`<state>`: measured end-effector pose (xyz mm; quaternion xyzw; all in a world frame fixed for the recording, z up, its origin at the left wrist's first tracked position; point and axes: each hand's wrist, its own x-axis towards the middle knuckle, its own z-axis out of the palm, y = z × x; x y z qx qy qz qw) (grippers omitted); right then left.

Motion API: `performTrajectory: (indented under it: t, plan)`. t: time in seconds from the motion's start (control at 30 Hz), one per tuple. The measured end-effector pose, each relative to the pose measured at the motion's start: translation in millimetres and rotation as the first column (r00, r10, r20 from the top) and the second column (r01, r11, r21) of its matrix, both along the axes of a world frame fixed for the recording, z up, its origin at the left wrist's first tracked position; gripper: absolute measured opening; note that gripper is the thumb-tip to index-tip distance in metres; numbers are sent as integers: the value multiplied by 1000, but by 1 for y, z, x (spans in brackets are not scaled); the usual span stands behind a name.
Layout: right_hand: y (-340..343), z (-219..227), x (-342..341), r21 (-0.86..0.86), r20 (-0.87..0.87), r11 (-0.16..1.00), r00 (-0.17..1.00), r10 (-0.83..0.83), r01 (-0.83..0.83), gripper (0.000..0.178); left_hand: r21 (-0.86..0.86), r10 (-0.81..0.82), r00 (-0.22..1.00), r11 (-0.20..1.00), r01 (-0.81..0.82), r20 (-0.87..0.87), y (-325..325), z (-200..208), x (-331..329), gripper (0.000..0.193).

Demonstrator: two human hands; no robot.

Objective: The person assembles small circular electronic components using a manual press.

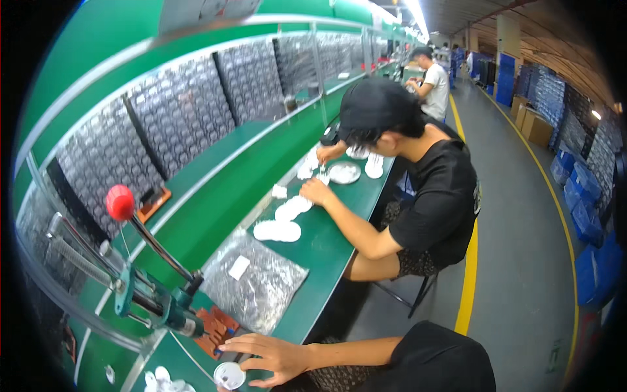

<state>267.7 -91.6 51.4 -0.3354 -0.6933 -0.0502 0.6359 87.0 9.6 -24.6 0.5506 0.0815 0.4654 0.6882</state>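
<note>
White and round, one small cup [229, 377] is at the bottom edge of your view, just left of your right hand [277, 358]. That hand is spread, its fingers well parted; the nearest come to the cup's rim, though I cannot tell whether they touch it. Of your left hand [224, 389] only a sliver shows below the cup, too little to tell its grip. White pieces [163, 381] lie to the cup's left (they overlap too much to count). Just beyond your fingertips are one orange-brown fixture [217, 332] and one green hand press [160, 304] with a single red knob [120, 202]. Next comes one clear plastic bag [258, 284] bearing one white slip [239, 267]; any writing there is too small to read. Farther along, one co-worker [424, 189] in a black cap bends over white discs [277, 230] and one round dish [344, 173]. Beyond sits another person [434, 85] in a pale shirt.
</note>
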Motion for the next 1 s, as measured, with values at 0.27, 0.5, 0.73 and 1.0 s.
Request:
performTrajectory:
  t: [0.27, 0.5, 0.73, 1.0]
  plan:
    - [-15, -37, 57, -74, 296, 900, 871, -392, 430, 47, 214, 395, 829, 918, -335, -397, -89, 44, 16, 68]
    - [9, -44, 239, -595, 94, 348, 492, -865, 724, 42, 992, 917, -380, 99, -77, -121, -6, 19, -87, 52]
    - [22, -81, 259, -579, 228, 298, 501, -835, 759, 39, 931, 885, -302, 303, -203, -354, 17, 1, -120, 52]
    - [23, -42, 185, -251, 6, 490, 507, -862, 835, 34, 887, 893, -192, 338, -314, -408, 16, 29, -116, 42]
